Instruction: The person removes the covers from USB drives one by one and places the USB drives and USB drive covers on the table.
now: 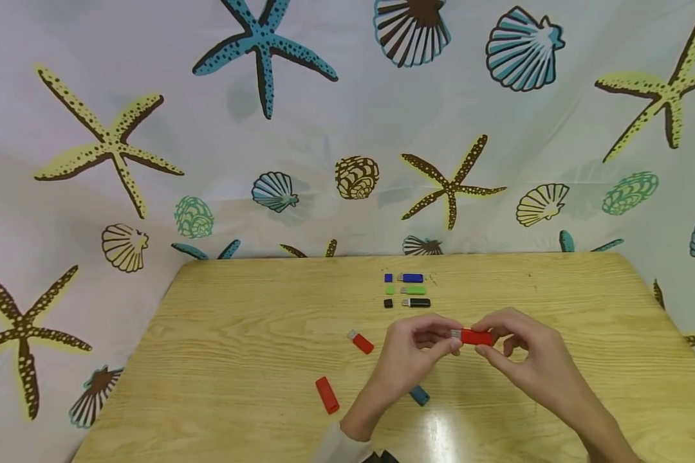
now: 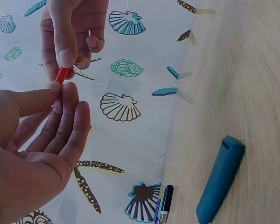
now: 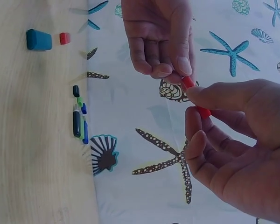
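Both hands hold a red USB stick (image 1: 476, 337) between them above the table, its silver plug pointing left. My left hand (image 1: 412, 347) pinches the plug end between thumb and fingertips, partly hiding it. At the other end, my right hand (image 1: 529, 350) grips the red body with thumb and fingers. In the right wrist view the red USB stick (image 3: 204, 112) shows between the right thumb and fingers. Below the left hand lies a teal USB stick (image 1: 419, 395), partly hidden by the wrist. Another red USB stick (image 1: 361, 343), plug bare, lies left of that hand.
A longer red USB stick (image 1: 327, 395) lies nearer the front left. Further back, a blue USB stick (image 1: 411, 278), a green one (image 1: 414, 290) and a black one (image 1: 418, 302) lie in rows, each with its matching cap to the left. A patterned cloth (image 1: 324, 128) hangs behind the table.
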### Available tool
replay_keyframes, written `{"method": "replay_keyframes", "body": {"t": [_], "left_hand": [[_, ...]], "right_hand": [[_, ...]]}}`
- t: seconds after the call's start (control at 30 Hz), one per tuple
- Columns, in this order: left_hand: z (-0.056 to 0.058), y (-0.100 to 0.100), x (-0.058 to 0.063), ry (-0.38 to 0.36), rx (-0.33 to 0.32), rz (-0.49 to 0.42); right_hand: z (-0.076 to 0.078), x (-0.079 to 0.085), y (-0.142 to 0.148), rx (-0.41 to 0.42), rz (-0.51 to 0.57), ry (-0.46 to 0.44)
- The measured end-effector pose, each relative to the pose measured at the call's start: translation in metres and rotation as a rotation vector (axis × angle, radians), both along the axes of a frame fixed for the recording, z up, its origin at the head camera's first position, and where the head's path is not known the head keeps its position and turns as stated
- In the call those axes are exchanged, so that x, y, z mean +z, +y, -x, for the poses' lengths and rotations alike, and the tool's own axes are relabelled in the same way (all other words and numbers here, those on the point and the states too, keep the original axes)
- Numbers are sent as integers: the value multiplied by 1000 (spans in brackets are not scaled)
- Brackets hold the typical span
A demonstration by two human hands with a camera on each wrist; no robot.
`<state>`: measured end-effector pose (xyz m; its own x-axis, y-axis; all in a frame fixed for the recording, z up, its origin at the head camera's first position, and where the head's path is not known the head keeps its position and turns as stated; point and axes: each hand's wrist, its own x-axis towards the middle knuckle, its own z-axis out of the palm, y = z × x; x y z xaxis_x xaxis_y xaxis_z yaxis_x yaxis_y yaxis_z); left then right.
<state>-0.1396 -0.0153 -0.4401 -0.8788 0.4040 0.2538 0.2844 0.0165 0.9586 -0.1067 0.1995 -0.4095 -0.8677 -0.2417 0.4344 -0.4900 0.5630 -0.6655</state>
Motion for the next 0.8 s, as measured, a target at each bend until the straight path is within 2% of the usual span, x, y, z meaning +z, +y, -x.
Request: {"method": "replay_keyframes", "body": {"t": [0.4, 0.6, 0.8], "left_hand": [[5, -27, 15, 44, 3, -6], [8, -41, 22, 40, 17, 19], [10, -49, 27, 49, 14, 5]], "right_hand": [[13, 16, -17, 97, 5, 66], [19, 22, -27, 128, -9, 103], [25, 27, -32, 169, 7, 124]]}}
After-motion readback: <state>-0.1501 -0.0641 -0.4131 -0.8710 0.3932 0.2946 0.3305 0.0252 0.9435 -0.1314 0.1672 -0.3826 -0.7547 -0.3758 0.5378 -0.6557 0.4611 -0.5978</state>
